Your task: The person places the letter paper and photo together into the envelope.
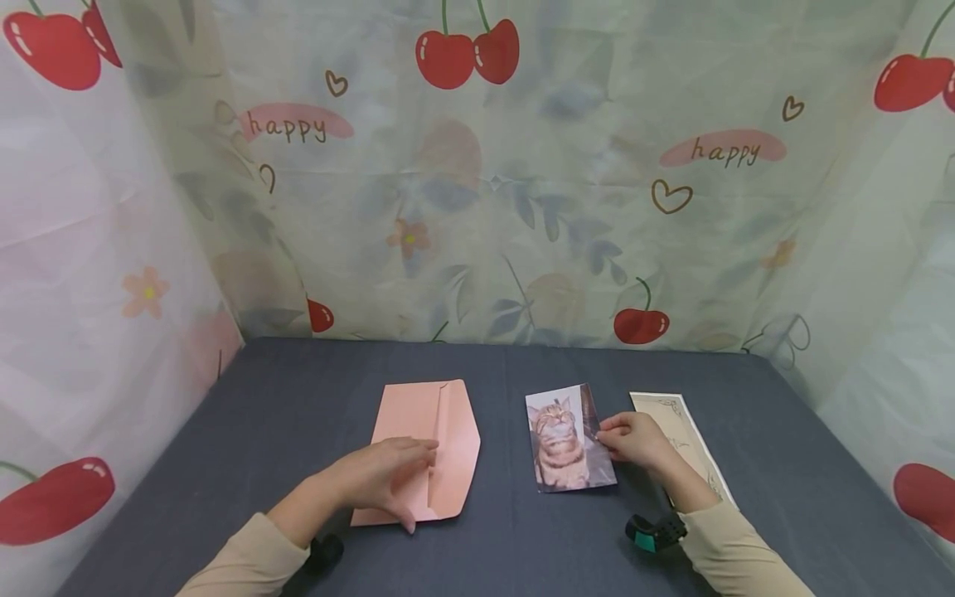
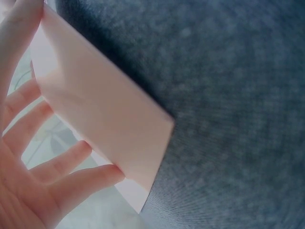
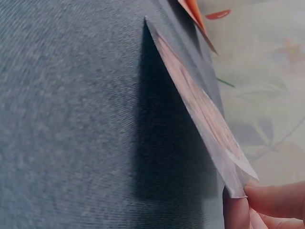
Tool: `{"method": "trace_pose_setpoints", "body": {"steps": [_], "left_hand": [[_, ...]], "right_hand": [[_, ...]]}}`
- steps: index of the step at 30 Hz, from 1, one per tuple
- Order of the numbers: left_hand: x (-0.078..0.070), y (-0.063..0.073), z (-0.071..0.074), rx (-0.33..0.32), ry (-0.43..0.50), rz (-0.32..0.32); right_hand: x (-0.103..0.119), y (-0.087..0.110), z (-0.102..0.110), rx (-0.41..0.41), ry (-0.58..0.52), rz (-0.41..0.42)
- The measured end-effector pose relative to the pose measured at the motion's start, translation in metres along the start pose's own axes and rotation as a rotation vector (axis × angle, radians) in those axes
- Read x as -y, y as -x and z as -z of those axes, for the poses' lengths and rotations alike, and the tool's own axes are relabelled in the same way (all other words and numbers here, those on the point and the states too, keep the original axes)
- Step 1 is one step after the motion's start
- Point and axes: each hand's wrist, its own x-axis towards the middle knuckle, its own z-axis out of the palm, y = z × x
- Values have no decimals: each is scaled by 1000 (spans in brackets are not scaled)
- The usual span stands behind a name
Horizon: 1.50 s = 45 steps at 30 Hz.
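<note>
A pink envelope (image 1: 403,410) lies on the dark table left of centre, its pointed flap spread open to the right. My left hand (image 1: 384,477) rests over its lower part, fingers spread and fairly straight near the pocket's opening, thumb by the bottom edge. In the left wrist view those fingertips touch the pink paper (image 2: 105,100). My right hand (image 1: 637,439) pinches the right edge of a cat photo card (image 1: 561,448) between thumb and fingers. Seen from the right wrist, the card (image 3: 200,109) is tilted and raised off the cloth, with a shadow beneath it.
To the right, partly behind my right forearm, lies a cream card (image 1: 682,427) with a white border and ornamental lines. Dark blue-grey cloth covers the table (image 1: 507,547). Curtains (image 1: 492,182) printed with cherries and "happy" hang at the back and sides.
</note>
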Motion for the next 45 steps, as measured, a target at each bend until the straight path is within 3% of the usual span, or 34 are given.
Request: {"method": "trace_pose_setpoints", "body": {"steps": [10,30,45], "left_hand": [[1,-1,-1,-18,-12,-33],[2,-1,-1,-5,-13,-20],[0,-1,0,-3,4,-10]], "right_hand": [[9,0,0,7,-28,-1],[26,2,-2,48,-46,26],[35,3,-16,90,-84,73]]}}
